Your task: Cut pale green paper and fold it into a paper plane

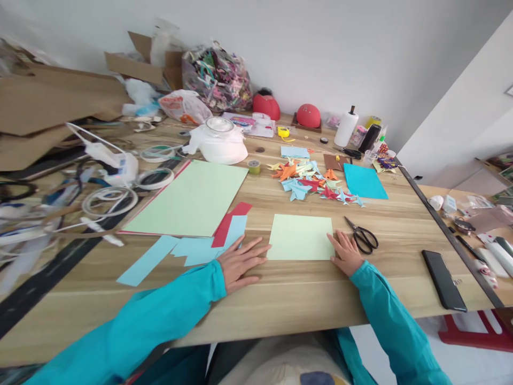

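Observation:
A pale green sheet of paper (pixel 300 237) lies flat on the wooden table in front of me. My left hand (pixel 241 262) rests palm down with fingers spread, fingertips at the sheet's left edge. On the other side, my right hand (pixel 346 253) lies with its fingers apart, touching the right edge. Scissors (pixel 364 236) with black handles are just beyond my right hand. Blue paper strips (pixel 146 262) and a red paper piece (pixel 229 223) lie by my left hand. Behind them is a larger stack of green paper (pixel 188 198) with red edges showing.
Folded paper pieces (pixel 296 188) in several colours are heaped farther back, beside a bright blue sheet (pixel 364 181). A phone (pixel 443 280) lies near the right front edge. Cables and a white glue gun (pixel 114 163) clutter the left. A filled plastic bag (pixel 216 77) stands by the wall.

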